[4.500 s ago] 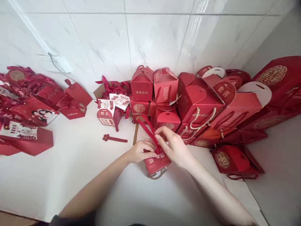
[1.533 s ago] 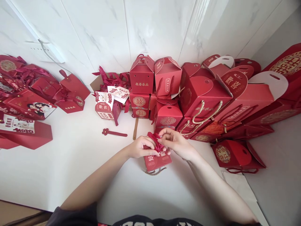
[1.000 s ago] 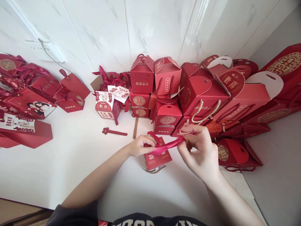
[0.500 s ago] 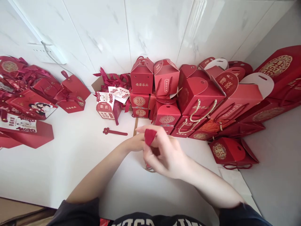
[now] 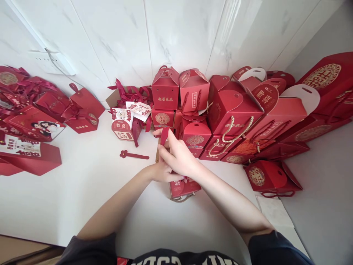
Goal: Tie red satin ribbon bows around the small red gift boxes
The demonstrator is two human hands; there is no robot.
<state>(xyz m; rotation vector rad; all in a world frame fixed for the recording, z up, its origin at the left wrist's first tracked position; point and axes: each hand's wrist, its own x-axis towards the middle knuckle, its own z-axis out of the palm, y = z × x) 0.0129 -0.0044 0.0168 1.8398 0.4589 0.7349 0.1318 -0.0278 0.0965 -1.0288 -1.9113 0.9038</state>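
My right hand (image 5: pixel 179 156) pinches a red ribbon (image 5: pixel 164 136) that stands up between its fingers and thumb. My left hand (image 5: pixel 160 172) lies below and left of it, partly covered by it. One left fingertip shows over the top of a small red gift box (image 5: pixel 184 188) with gold print and a twisted cord handle. Most of the left fingers are hidden, so their grip does not show. A flat red strip with a flower-shaped end (image 5: pixel 135 155) lies on the table left of my hands.
Red gift boxes (image 5: pixel 235 106) stand stacked along the wall at the centre and right. A small box with a white tag (image 5: pixel 124 129) stands beyond the strip. Ribbon-tied boxes (image 5: pixel 35 125) crowd the left. One box lies on its side (image 5: pixel 271 176) at the right.
My right hand has moved up and left with the ribbon, away from me. More of the small gift box below now shows.
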